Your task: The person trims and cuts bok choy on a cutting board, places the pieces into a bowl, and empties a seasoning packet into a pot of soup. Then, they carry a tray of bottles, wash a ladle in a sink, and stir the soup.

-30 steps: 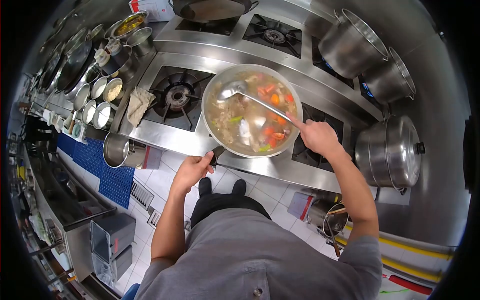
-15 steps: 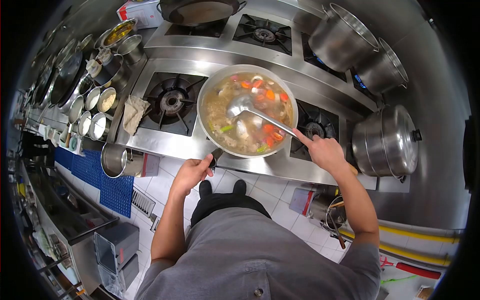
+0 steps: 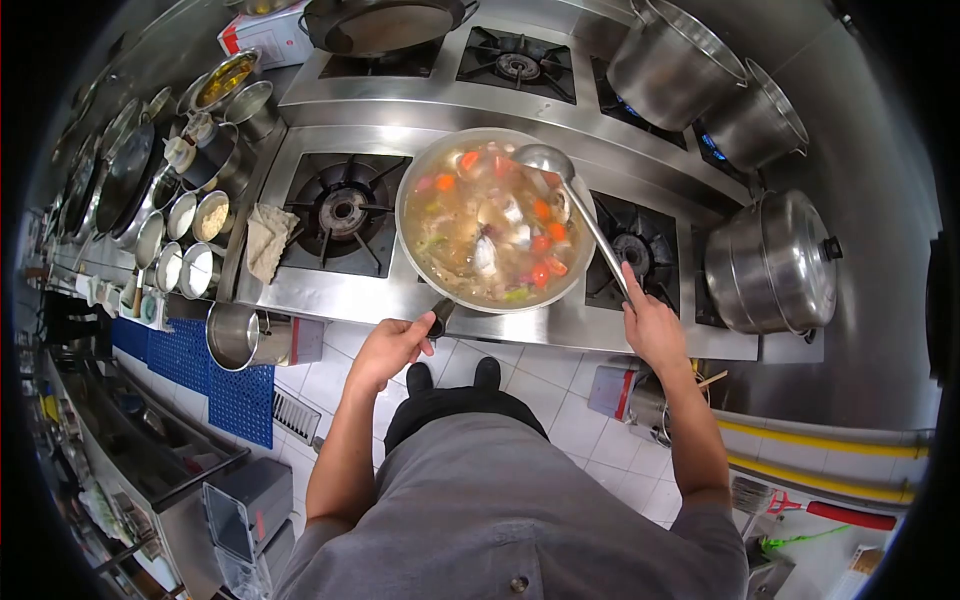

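Note:
A wide pan of broth sits on the stove between two burners. Carrot slices, pale chunks and green bits float in the cloudy broth. My left hand is closed around the pan's dark handle at the near side. In my right hand is a long steel ladle, gripped by its upper handle. The ladle's bowl rests at the far right part of the pan, near the rim, seemingly at the surface of the broth.
A bare burner with a folded cloth beside it lies left of the pan. A lidded pot stands at the right, with tall stockpots over blue flames behind. Small seasoning bowls line the left side.
The ladle's bowl has moved from the middle of the broth toward the far right rim. My right hand has come nearer to me, while my left hand stays on the handle.

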